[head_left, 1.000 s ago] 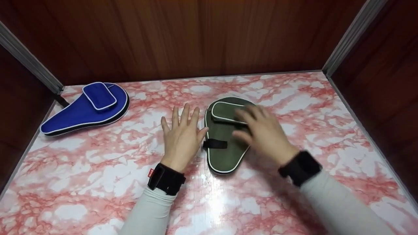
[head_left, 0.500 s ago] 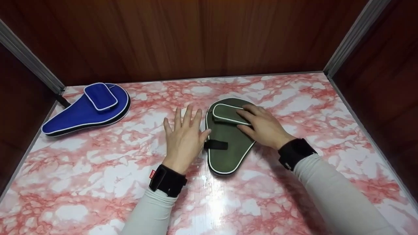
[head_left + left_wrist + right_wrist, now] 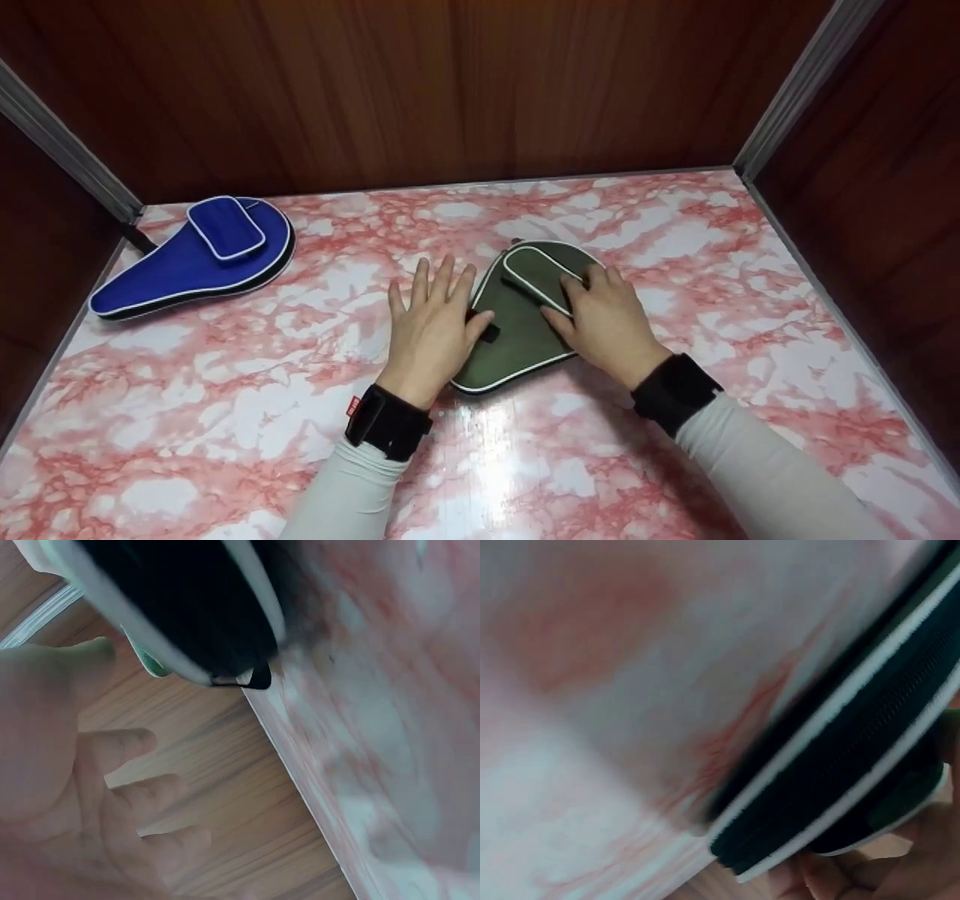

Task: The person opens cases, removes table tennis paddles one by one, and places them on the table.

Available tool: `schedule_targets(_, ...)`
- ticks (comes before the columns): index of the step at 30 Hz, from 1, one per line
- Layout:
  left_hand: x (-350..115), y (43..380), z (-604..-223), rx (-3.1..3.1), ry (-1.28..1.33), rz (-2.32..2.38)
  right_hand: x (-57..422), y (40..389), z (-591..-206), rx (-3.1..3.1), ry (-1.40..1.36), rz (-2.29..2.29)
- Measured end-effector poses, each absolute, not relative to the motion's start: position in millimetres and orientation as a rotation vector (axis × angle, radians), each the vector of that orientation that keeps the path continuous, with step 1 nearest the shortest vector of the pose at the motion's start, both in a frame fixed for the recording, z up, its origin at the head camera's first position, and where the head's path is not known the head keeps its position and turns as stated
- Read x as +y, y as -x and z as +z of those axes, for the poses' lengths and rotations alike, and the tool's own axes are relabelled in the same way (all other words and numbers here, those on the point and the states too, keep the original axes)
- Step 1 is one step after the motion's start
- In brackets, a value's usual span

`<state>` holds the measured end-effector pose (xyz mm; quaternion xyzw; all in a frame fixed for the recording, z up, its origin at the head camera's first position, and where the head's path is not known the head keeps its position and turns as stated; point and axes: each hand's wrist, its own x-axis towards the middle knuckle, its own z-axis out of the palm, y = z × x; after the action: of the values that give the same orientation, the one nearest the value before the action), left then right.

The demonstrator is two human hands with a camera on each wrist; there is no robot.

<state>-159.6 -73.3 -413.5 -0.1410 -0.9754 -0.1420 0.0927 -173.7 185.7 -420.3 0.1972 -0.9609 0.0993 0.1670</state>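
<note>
A dark green table tennis bat case [image 3: 514,337] with white piping lies at an angle on the table. On its wide end sits a small raised pocket [image 3: 536,270]. My right hand [image 3: 611,319] grips this pocket near its right end, thumb on the near side and fingers curled over the far side. In the right wrist view the zipped black side of the case shows beside the fingers [image 3: 922,855]. My left hand [image 3: 431,345] has its fingers spread and straight, its thumb over the case's left edge by a black strap [image 3: 490,332].
A blue bat case [image 3: 202,262] with white piping and its own pocket lies at the far left, a black strap behind it. The red-and-white marbled table [image 3: 247,420] is bounded by brown wood-grain panels [image 3: 420,97] at the back and sides.
The green case has turned clockwise, its narrow end swinging left toward my left hand. My right hand has curled its fingers onto the pocket. The left hand has shifted slightly.
</note>
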Motion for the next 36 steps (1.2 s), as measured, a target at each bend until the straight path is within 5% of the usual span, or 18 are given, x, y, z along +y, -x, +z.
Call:
schedule_targets(18, -65, 158, -418, -2.976, 0.601, -0.492, 177, 126, -404, -2.855, -0.504, 0.318)
schedule_targets(36, -66, 160, -426, -2.989, 0.578, -0.358, 166, 81, -405, -2.835, -0.723, 0.575)
